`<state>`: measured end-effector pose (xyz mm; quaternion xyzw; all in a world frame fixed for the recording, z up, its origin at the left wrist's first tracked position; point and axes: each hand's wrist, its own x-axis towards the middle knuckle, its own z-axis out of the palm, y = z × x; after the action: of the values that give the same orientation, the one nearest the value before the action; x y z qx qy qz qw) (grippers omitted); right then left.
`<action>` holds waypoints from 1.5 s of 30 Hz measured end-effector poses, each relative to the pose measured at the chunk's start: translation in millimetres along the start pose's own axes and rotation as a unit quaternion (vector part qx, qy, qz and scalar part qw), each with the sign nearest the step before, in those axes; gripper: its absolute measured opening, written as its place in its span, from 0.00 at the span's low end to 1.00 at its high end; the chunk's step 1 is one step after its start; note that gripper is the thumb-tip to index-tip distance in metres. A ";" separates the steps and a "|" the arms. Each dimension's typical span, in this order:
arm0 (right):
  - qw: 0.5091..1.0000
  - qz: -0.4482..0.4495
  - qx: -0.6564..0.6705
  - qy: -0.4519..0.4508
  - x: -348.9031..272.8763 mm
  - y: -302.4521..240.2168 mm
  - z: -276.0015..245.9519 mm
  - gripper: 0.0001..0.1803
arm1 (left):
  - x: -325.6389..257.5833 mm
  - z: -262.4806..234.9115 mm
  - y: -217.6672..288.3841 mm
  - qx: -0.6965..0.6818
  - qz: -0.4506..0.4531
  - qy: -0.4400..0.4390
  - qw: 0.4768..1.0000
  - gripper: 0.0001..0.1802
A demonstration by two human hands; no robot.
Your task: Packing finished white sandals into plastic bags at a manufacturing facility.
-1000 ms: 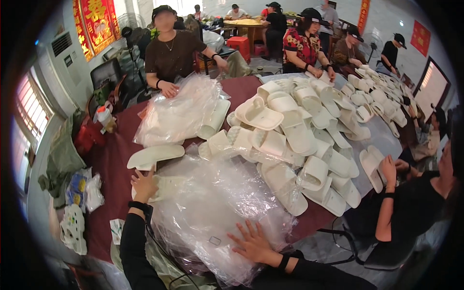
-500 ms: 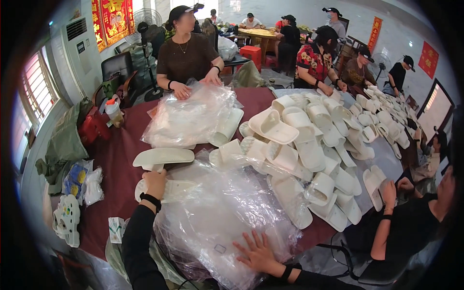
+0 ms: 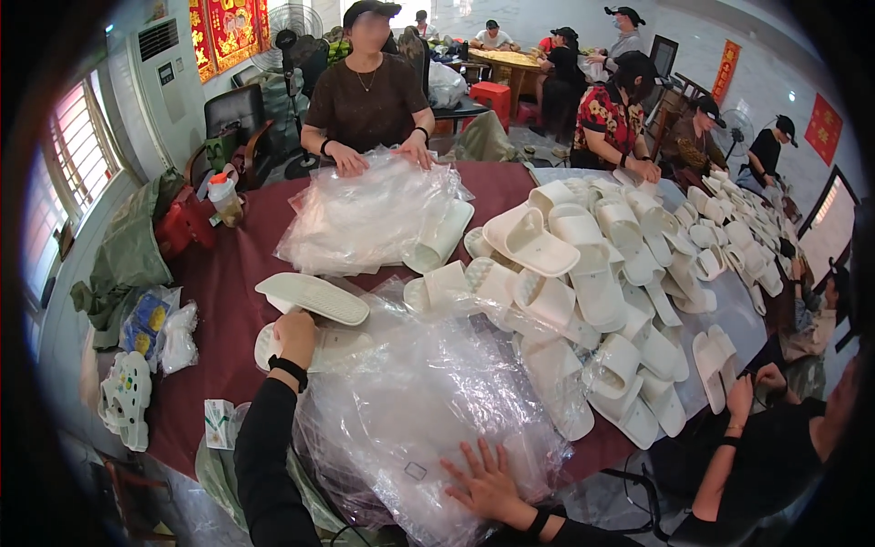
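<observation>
My left hand (image 3: 293, 337) is closed around a white slipper (image 3: 314, 297), held sole up and tilted above the table. Below it lies another white slipper (image 3: 339, 352), partly hidden by my hand and the clear plastic. Flat on a stack of clear plastic bags (image 3: 410, 415) rests my right hand (image 3: 488, 483), fingers spread. A large heap of white slippers (image 3: 597, 287) lies to the right of the bags, some partly under plastic film.
Across the dark red tablecloth (image 3: 241, 264), a person presses both hands on another bag stack (image 3: 369, 214). A drink cup (image 3: 223, 199) and white clog (image 3: 126, 401) sit at left. Co-workers line the right side; the nearest handles a slipper (image 3: 714, 365).
The slipper in my left hand has tipped, its right end now lower. My right hand stays flat on the bags. The person opposite has moved a hand across their bag stack.
</observation>
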<state>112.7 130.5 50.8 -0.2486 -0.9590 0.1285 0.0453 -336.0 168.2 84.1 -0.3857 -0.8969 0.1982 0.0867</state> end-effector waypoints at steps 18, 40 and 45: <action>0.999 -0.024 0.002 0.043 -3.6 -0.6 1.1 0.29 | -37.9 -78.4 -86.2 -0.139 -0.068 0.234 0.960 0.11; 0.992 -0.042 0.017 0.116 0.7 3.4 10.3 0.30 | -156.3 -272.1 -76.3 -0.420 0.141 0.409 0.798 0.11; 0.989 -0.052 0.028 0.133 2.9 3.9 15.2 0.29 | -200.6 -270.6 -6.0 -0.424 0.250 0.308 0.814 0.18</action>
<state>109.7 131.7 35.2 -0.2116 -0.9521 0.1185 0.1860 -118.6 96.9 331.4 -0.6360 -0.6912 -0.3161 0.1337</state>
